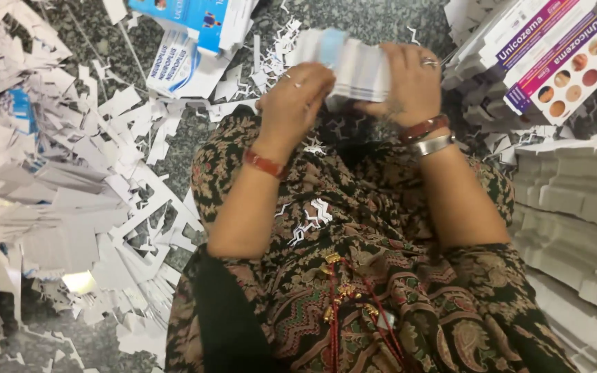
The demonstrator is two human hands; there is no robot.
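Both hands on one stack of flat die-cut cartons (354, 69), white with blue stripes, held above my lap. Right hand (409, 83) clamps the stack's right end, fingers curled over the top edge, thumb underneath; ring on one finger. Left hand (297, 97) presses against the stack's left end, fingers folded onto its face. Exact fingertip contact there is hidden by the back of the hand. The stack is tilted, its top edge blurred.

Wrists: red bangle (265, 164) on the left; a red bangle plus a silver bangle (432, 145) on the right.

Below the grip: my lap in dark patterned fabric (354, 276), a few white paper offcuts (312, 214) lying on it.

Left of the grip: a big heap of white die-cut waste paper (70, 193) spread over the speckled stone floor (174, 152).

Just beyond the left hand: blue-and-white printed carton sheets (188, 41) lying on the floor among scraps.

Right of the grip, near the right hand: a pile of purple-and-white flat cartons (554, 55) printed with round pictures. Below them, closer to me, stacks of plain white carton blanks (575, 207).
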